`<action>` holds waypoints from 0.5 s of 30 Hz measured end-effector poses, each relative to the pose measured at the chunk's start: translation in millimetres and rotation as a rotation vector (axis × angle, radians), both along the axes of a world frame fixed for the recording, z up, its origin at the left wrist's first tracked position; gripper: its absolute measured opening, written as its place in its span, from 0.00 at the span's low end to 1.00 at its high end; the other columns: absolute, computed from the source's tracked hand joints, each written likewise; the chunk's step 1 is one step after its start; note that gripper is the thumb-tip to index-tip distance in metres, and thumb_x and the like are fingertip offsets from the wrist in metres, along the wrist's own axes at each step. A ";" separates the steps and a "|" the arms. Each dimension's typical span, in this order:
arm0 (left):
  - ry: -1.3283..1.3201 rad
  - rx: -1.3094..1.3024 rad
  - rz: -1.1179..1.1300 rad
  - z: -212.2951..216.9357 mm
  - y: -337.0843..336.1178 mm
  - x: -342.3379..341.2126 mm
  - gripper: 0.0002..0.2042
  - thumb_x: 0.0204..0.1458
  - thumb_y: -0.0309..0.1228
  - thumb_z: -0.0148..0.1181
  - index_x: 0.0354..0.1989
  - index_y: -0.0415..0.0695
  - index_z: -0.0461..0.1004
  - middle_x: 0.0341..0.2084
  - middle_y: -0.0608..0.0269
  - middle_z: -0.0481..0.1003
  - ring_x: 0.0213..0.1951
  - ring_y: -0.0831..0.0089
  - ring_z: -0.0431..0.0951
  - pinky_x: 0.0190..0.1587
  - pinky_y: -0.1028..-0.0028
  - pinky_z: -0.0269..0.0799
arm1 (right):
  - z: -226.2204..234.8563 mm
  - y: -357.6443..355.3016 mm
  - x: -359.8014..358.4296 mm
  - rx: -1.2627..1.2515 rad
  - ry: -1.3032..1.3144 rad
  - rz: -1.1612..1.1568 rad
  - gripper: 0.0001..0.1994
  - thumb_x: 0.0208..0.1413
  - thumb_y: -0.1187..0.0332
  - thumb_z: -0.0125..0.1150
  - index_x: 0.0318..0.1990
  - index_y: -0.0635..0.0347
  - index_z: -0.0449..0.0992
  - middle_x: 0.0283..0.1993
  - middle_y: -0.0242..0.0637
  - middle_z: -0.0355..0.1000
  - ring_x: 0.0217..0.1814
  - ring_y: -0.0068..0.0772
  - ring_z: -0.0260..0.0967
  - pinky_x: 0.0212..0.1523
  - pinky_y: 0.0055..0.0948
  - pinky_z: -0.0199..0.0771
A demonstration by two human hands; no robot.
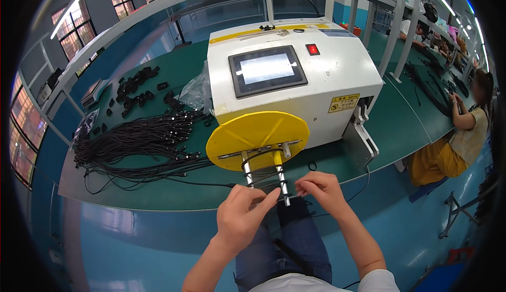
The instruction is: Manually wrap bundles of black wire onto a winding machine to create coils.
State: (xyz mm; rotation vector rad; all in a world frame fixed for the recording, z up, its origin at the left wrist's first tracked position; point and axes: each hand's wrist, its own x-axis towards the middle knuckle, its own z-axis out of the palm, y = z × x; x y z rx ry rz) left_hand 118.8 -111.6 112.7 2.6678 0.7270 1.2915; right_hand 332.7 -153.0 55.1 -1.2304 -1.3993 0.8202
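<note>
Around two metal rods (pixel 284 189) in front of a yellow disc (pixel 232 139): black cable (pixel 268 175), wound in loose loops. At the left rod, left hand (pixel 240 215), fingers curled, thumb near index; just right of the other rod, right hand (pixel 322 190), thumb and fingertips nearly together (grip on cable: cannot tell for either). Behind, white machine (pixel 332 75) with lit screen (pixel 266 69). Farther left on green table (pixel 171 197), heaped cables (pixel 132 139).
</note>
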 end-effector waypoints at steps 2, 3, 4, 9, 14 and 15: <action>-0.038 -0.049 -0.008 -0.8 1.7 -1.8 0.14 0.34 0.21 0.65 0.34 0.43 0.79 0.23 0.66 0.72 0.24 0.71 0.70 0.23 0.77 0.65 | 10.2 -4.3 -10.5 -0.050 0.220 0.016 0.04 0.50 0.79 0.57 0.33 0.69 0.75 0.31 0.42 0.73 0.31 0.31 0.73 0.32 0.23 0.74; -0.081 -0.096 -0.018 -1.7 3.7 -2.1 0.14 0.33 0.20 0.66 0.33 0.43 0.79 0.23 0.66 0.72 0.25 0.71 0.70 0.24 0.76 0.65 | 14.5 -5.8 -16.8 -0.018 0.260 0.030 0.04 0.49 0.81 0.57 0.34 0.70 0.75 0.32 0.42 0.72 0.32 0.31 0.73 0.33 0.23 0.74; -0.125 -0.140 -0.026 -1.6 4.4 -2.2 0.14 0.32 0.20 0.67 0.33 0.43 0.79 0.23 0.65 0.73 0.26 0.71 0.70 0.26 0.76 0.64 | 18.6 -7.0 -22.6 0.015 0.300 0.046 0.05 0.48 0.82 0.57 0.34 0.71 0.75 0.34 0.43 0.72 0.32 0.30 0.73 0.34 0.23 0.75; -0.173 -0.104 -0.037 -1.7 6.9 0.4 0.14 0.30 0.20 0.68 0.31 0.42 0.79 0.22 0.66 0.72 0.24 0.70 0.70 0.24 0.75 0.66 | 19.1 -8.7 -25.8 0.209 0.030 0.030 0.09 0.44 0.85 0.59 0.36 0.70 0.74 0.35 0.42 0.71 0.33 0.30 0.73 0.35 0.23 0.76; -0.154 -0.006 -0.010 -2.4 3.8 -0.8 0.14 0.31 0.20 0.68 0.31 0.42 0.79 0.22 0.65 0.73 0.24 0.70 0.71 0.24 0.75 0.66 | 23.9 -11.9 -28.6 0.389 -0.299 -0.055 0.10 0.44 0.86 0.59 0.36 0.68 0.73 0.36 0.41 0.71 0.34 0.29 0.72 0.35 0.23 0.76; -0.152 -0.019 -0.007 -2.6 3.8 -1.0 0.14 0.31 0.20 0.68 0.31 0.42 0.79 0.22 0.65 0.73 0.24 0.70 0.71 0.24 0.75 0.66 | 24.1 -11.1 -28.7 0.368 -0.268 -0.038 0.11 0.44 0.86 0.58 0.36 0.68 0.72 0.37 0.40 0.70 0.35 0.29 0.72 0.35 0.23 0.76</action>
